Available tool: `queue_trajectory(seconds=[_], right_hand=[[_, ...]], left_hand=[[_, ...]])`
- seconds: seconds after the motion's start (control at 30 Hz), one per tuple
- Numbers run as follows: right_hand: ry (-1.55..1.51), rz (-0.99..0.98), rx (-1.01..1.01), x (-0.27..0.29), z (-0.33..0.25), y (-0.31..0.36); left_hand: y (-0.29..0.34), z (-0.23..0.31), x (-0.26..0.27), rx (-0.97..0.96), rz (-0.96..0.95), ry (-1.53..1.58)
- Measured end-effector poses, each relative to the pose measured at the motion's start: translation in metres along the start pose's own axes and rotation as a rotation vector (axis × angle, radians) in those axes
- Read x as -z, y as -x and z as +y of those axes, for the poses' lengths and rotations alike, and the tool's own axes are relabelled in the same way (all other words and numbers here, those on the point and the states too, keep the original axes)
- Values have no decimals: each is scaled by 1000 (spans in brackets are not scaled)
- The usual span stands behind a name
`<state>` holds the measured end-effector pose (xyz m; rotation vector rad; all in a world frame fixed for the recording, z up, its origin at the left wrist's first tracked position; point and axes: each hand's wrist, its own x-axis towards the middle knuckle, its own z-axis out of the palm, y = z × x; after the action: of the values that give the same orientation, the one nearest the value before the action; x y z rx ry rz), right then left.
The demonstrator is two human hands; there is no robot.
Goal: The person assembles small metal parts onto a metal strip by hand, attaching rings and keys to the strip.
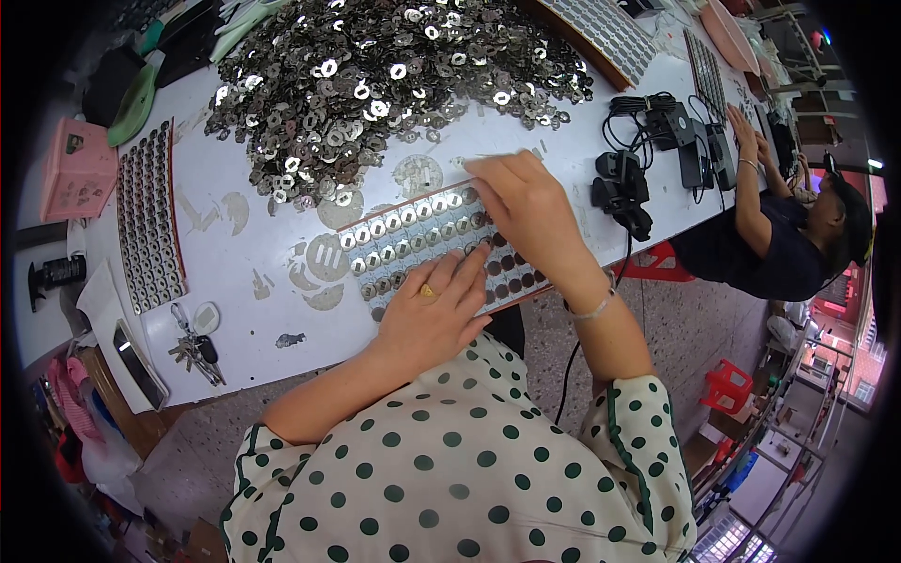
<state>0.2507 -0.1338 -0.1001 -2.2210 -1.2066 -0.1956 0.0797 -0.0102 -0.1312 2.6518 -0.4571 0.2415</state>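
A long board (418, 246) with rows of round pockets lies at a slant in front of me. Shiny metal discs with cut-out centres fill its upper and left rows; darker round spots show at its right end. My left hand (434, 305), a yellow ring on one finger, lies across the board's lower part with fingers stretched and fingertips on the discs. Over the board's upper right end, my right hand (527, 202) is curled, its fingertips blurred and partly hidden. Whatever it may hold cannot be made out. Beyond the board spreads a large heap of loose metal discs (375, 89).
Another filled board (150, 220) lies at left, near a pink box (80, 169), keys (199, 352) and a phone (139, 364). Black adapters with cables (621, 188) sit at right. A further board (605, 38) lies at the back. A co-worker (779, 220) works at far right.
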Motion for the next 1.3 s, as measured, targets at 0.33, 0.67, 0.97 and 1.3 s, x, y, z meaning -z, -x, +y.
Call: queue_trajectory(seconds=[0.33, 0.67, 0.97, 1.3], right_hand=[[264, -203, -110, -23, 14, -35], [-1473, -276, -709, 16, 10, 29], [-1217, -176, -647, 24, -6, 61], [-730, -184, -717, 32, 6, 64]], left_hand=[[-2, 5, 2, 11, -2, -18], [-14, -5, 12, 318, 306, 638], [-29, -5, 6, 375, 232, 781], [-8, -2, -1, 38, 105, 287]])
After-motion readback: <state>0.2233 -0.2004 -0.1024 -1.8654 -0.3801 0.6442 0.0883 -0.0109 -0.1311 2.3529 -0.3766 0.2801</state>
